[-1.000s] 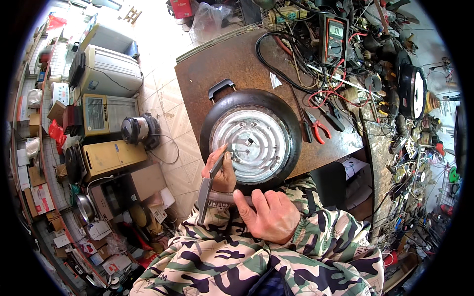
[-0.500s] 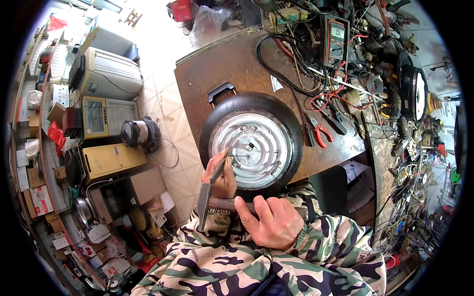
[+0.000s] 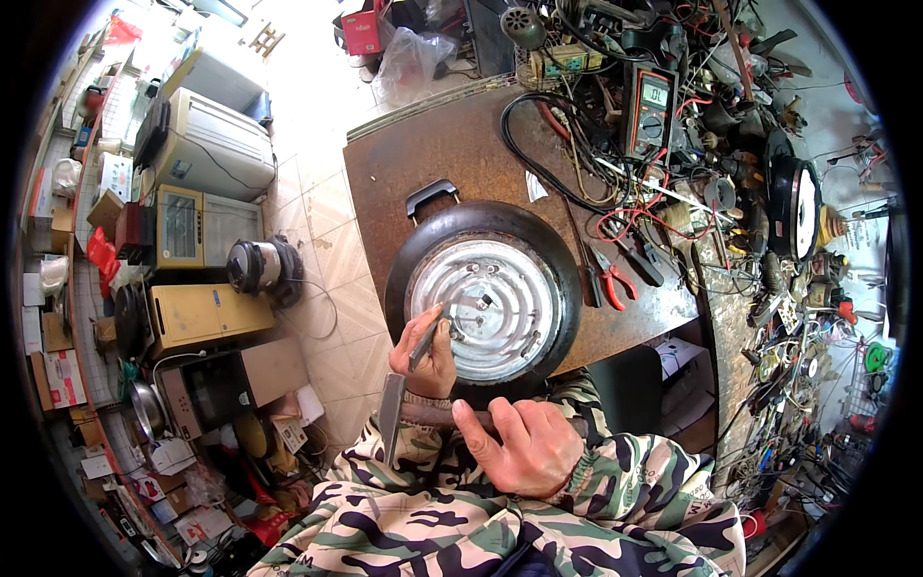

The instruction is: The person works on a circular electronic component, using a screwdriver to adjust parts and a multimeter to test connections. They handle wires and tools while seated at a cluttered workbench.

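Note:
A round pan-shaped appliance part point(image 3: 565, 279) with a black rim lies on the workbench, its silvery ridged metal plate point(image 3: 531, 332) facing up. My left hand point(image 3: 425, 363) grips a short dark steel chisel point(image 3: 426, 346), its tip slanted against the plate's left part. My right hand point(image 3: 529, 447) is wrapped around the wooden handle of a hammer point(image 3: 391, 418). The hammer's head hangs just below the chisel's near end, apart from it. A black handle point(image 3: 432, 195) stands out from the pan's far side.
Red-handled pliers point(image 3: 613, 282) and other tools lie right of the pan. A multimeter point(image 3: 651, 108) with red leads rests among cables at the bench's point(image 3: 385, 173) back right. Cluttered parts fill the right side. Left on the floor stand a rice cooker point(image 3: 260, 264) and several cabinet-like appliances.
The view has shifted slightly, so the bench and pan appear lower. Both hands keep their grips, and the hammer head and chisel stay close together.

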{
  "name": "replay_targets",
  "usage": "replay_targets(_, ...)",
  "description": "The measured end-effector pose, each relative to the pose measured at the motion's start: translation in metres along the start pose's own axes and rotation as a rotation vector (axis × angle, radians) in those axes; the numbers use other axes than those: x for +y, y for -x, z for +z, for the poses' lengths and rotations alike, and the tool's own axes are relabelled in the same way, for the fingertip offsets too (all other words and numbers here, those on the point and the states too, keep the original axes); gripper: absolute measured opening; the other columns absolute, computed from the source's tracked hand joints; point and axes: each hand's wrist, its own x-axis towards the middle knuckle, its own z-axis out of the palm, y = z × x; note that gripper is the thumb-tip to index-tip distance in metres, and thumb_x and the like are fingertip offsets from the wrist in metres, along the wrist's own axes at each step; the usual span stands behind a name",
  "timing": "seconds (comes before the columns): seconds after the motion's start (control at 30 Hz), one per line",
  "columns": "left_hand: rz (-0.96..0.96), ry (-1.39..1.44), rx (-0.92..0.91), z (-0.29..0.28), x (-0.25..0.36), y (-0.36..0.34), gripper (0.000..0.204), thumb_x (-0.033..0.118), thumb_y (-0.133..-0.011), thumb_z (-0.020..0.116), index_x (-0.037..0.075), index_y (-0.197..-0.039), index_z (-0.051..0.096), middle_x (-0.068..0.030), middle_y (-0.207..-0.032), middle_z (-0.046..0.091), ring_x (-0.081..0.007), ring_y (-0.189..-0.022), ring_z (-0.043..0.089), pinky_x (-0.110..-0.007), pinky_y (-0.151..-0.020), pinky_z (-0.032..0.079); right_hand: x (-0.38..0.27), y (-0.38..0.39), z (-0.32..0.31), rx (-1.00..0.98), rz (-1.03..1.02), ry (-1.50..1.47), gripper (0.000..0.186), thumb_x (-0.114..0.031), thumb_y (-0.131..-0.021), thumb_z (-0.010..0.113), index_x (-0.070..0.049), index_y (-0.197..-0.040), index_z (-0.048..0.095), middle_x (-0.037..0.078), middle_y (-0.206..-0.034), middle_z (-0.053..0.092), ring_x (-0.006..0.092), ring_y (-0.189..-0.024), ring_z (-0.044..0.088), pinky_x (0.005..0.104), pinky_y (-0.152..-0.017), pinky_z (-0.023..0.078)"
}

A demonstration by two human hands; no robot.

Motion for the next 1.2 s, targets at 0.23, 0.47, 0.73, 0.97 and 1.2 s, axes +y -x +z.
replay_targets(0.23, -0.007, 0.019, 0.012, -0.001, -0.005, 0.004, 0.019, 0.005, -0.098, 0.067, -0.006, -0.112, 0.072, -0.0180, -0.099, 0.075, -0.0234, -0.087, 0.073, -0.033, -0.078, 0.058, -0.001, 0.001, 0.004, 0.018, 0.007, -0.019, 0.058, -0.010, -0.082, 0.067, -0.005, -0.140, 0.061, 0.009, -0.096, 0.055, 0.0186, -0.071, 0.053, 0.0315, -0.060, 0.046)
replay_targets(0.47, -0.011, 0.030, -0.006, 0.002, -0.004, -0.002, 0.018, 0.005, -0.097, 0.068, -0.007, -0.110, 0.072, -0.0188, -0.101, 0.075, -0.0267, -0.090, 0.075, -0.034, -0.080, 0.059, 0.000, 0.005, 0.009, 0.053, 0.046, -0.103, 0.060, -0.010, -0.077, 0.070, -0.007, -0.137, 0.064, 0.008, -0.096, 0.058, 0.0194, -0.071, 0.056, 0.0319, -0.060, 0.048)
replay_targets(0.73, -0.376, 0.347, 0.072, -0.004, -0.017, -0.006, 0.034, 0.019, -0.105, 0.061, -0.011, -0.119, 0.067, -0.0166, -0.105, 0.073, -0.0191, -0.087, 0.071, -0.031, -0.074, 0.061, 0.002, 0.031, 0.019, 0.167, 0.242, -0.527, 0.060, -0.006, -0.078, 0.078, 0.000, -0.135, 0.060, 0.013, -0.088, 0.066, 0.0312, -0.070, 0.066, 0.0404, -0.058, 0.052)
replay_targets(0.97, -0.573, 0.611, 0.127, -0.034, -0.005, -0.054, 0.035, 0.026, -0.104, 0.063, -0.004, -0.122, 0.066, -0.0126, -0.106, 0.072, -0.0219, -0.092, 0.073, -0.030, -0.076, 0.062, 0.024, 0.061, 0.003, 0.040, 0.851, -0.620, 0.024, -0.012, -0.087, 0.077, 0.000, -0.106, 0.070, 0.017, -0.080, 0.069, 0.0285, -0.067, 0.069, 0.0372, -0.062, 0.054)
replay_targets(1.2, -0.706, 0.668, 0.061, -0.053, -0.008, -0.024, 0.035, 0.029, -0.106, 0.059, -0.002, -0.122, 0.064, -0.0136, -0.106, 0.074, -0.0188, -0.086, 0.071, -0.030, -0.070, 0.055, 0.045, 0.103, 0.026, 0.055, 1.198, -0.772, 0.023, -0.016, -0.090, 0.076, 0.003, -0.098, 0.067, 0.005, -0.068, 0.063, 0.0083, -0.063, 0.050, 0.0298, -0.056, 0.045)
